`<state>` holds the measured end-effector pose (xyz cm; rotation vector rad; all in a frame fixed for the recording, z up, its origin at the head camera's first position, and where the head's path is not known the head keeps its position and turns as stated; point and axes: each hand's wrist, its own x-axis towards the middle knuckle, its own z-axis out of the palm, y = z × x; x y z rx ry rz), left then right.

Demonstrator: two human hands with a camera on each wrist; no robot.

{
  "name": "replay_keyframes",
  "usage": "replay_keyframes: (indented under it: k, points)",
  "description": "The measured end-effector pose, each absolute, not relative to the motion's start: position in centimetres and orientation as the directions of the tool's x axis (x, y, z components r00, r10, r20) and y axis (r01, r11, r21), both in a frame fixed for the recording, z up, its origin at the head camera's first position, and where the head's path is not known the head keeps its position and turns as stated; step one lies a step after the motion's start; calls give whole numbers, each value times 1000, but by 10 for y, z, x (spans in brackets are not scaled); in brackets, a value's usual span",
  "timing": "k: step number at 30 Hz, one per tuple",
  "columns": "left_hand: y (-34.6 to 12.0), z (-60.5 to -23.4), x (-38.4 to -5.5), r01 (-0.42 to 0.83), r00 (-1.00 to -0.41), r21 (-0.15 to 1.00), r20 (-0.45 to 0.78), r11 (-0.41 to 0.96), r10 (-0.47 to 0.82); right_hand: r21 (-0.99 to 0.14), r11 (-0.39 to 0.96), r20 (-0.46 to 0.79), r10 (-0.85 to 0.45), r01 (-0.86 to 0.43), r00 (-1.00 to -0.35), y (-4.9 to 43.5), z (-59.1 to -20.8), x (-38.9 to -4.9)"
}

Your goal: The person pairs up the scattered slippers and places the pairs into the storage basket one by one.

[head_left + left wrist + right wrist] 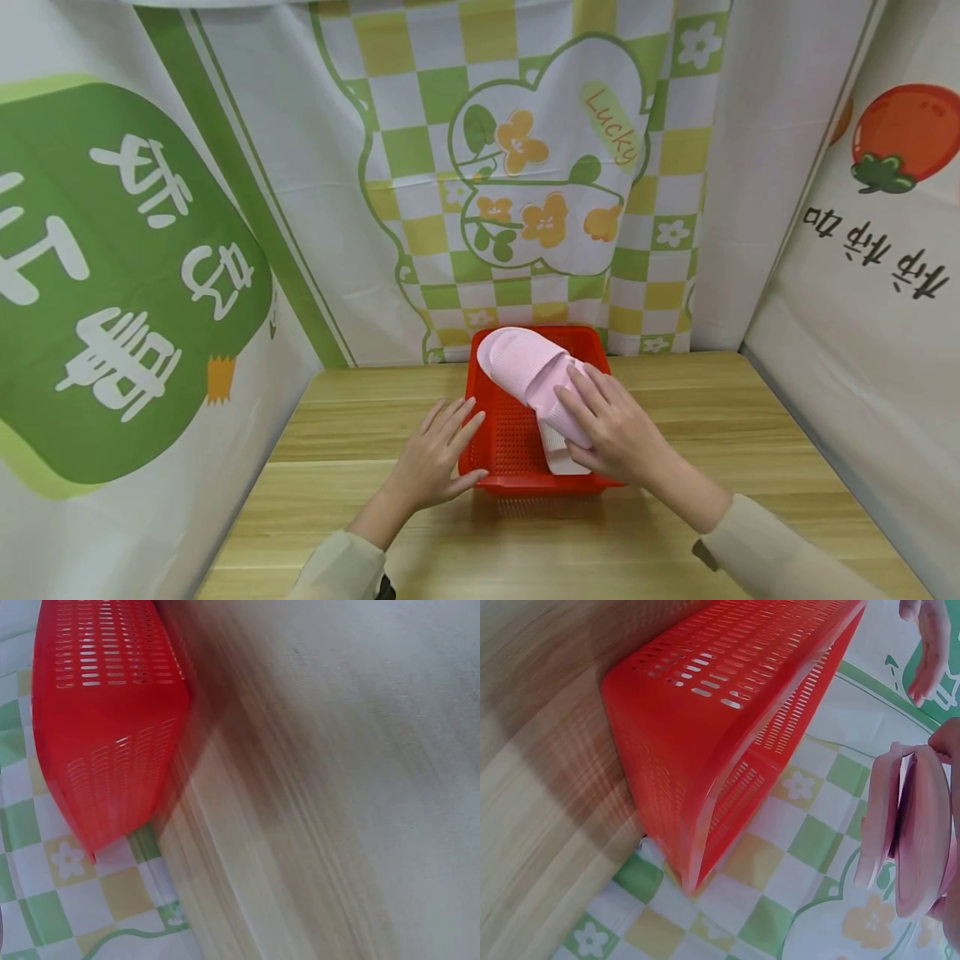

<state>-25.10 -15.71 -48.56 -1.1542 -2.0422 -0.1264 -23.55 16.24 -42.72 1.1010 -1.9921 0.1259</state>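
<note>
My right hand grips a pair of pink slippers above the red basket, fingers over the near end and thumb beneath. Tilted, they point toward the back left of the basket. Two pink layers of the slippers show edge-on in the right wrist view, a narrow gap between them. Below them, on the basket's right side, a whitish object is partly hidden; its kind is unclear. My left hand is at the basket's left rim with fingers spread, holding nothing; whether the fingertips touch the rim is unclear.
The perforated basket stands on a wood-grain table near its back edge. Behind hangs a green and yellow checked cloth. Printed cloth walls rise at the left and right.
</note>
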Motion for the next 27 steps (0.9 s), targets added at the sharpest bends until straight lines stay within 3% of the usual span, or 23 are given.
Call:
replay_keyframes:
  k: [27]
  points:
    - [-168,-519,-248,678,-582,-123,512,725,631,147,740,756,-512,-657,-408,142,-446,-255]
